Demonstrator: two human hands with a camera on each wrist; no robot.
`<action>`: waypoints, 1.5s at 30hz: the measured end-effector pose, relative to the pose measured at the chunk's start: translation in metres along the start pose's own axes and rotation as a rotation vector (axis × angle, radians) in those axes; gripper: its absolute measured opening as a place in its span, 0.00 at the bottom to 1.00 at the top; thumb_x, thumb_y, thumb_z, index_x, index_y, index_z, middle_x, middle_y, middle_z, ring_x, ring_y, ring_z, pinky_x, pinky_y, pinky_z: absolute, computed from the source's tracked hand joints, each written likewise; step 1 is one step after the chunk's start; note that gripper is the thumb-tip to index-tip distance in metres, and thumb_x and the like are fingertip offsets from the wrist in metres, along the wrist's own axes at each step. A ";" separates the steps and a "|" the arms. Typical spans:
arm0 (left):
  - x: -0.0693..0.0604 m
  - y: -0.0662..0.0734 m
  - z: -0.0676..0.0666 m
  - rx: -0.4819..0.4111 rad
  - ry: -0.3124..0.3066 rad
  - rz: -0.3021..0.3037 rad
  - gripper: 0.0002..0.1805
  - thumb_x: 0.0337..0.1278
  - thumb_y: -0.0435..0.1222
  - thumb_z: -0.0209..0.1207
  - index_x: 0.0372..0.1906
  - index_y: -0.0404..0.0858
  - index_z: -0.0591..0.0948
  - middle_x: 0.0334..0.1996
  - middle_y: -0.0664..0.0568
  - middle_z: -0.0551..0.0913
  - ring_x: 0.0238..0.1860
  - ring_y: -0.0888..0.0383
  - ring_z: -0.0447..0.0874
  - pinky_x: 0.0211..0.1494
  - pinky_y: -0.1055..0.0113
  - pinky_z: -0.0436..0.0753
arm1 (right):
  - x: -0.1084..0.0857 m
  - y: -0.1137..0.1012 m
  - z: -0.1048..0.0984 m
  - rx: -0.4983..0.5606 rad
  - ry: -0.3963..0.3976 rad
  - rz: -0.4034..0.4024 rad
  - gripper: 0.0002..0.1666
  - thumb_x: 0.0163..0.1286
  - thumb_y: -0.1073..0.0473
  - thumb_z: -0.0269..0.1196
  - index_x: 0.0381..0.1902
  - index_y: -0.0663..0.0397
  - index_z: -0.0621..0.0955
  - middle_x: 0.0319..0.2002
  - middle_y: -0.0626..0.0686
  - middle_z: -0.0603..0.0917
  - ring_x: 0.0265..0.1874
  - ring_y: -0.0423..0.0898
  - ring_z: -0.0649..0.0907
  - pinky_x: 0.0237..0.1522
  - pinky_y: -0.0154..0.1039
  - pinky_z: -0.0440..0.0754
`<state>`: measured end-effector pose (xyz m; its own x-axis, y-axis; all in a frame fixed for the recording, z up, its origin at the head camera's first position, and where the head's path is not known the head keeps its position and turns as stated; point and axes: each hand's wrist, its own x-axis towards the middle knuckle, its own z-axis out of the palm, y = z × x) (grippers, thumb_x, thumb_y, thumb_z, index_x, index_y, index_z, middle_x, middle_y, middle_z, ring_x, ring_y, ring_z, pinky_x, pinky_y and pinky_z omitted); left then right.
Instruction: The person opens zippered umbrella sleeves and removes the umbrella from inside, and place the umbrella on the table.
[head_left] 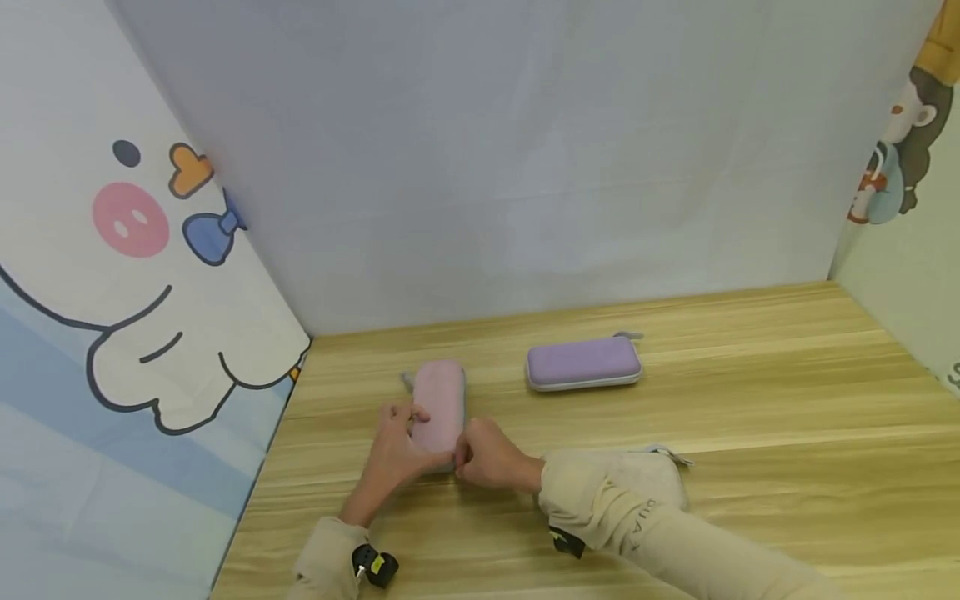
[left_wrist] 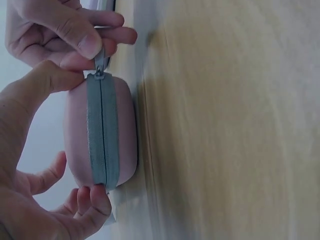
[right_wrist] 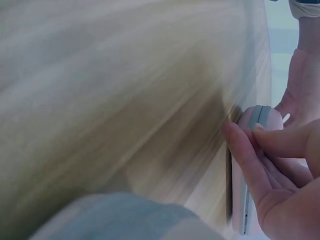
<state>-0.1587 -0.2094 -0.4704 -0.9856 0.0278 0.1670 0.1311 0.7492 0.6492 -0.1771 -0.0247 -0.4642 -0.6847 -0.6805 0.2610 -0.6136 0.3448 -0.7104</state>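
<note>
The pink case lay on the surface between the two hands, most of its length stretching ahead of them. The left hand gripped it by the near end, thumb at the corner beside the right hand, other fingers along the left side. The right hand pinched the zipper pull at that corner. Ahead and to the right of the right hand sat a purple case; a pale case lay to its right, partly hidden by the sleeve.
</note>
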 end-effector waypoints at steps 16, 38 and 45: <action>0.010 0.007 -0.016 -0.041 -0.147 0.073 0.15 0.49 0.34 0.67 0.44 0.41 0.80 0.48 0.41 0.71 0.44 0.47 0.72 0.40 0.57 0.75 | -0.005 -0.004 0.002 -0.003 0.026 0.077 0.08 0.40 0.77 0.65 0.13 0.61 0.82 0.14 0.48 0.80 0.15 0.33 0.70 0.20 0.26 0.70; 0.027 0.023 -0.023 0.332 -0.437 0.351 0.38 0.27 0.11 0.55 0.47 0.49 0.83 0.67 0.37 0.61 0.66 0.36 0.54 0.54 0.48 0.70 | -0.007 -0.004 -0.003 -0.026 0.024 0.060 0.09 0.39 0.76 0.63 0.11 0.59 0.81 0.15 0.48 0.79 0.18 0.35 0.71 0.24 0.28 0.72; 0.028 0.023 -0.022 0.358 -0.432 0.352 0.38 0.28 0.12 0.56 0.47 0.49 0.83 0.67 0.37 0.60 0.67 0.35 0.54 0.54 0.43 0.69 | -0.009 -0.003 -0.007 -0.027 0.031 0.074 0.10 0.40 0.77 0.63 0.11 0.59 0.80 0.13 0.46 0.77 0.16 0.34 0.70 0.21 0.28 0.71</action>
<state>-0.1813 -0.2059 -0.4349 -0.8542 0.5185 -0.0372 0.4832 0.8184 0.3110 -0.1716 -0.0150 -0.4599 -0.7402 -0.6324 0.2284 -0.5708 0.4114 -0.7106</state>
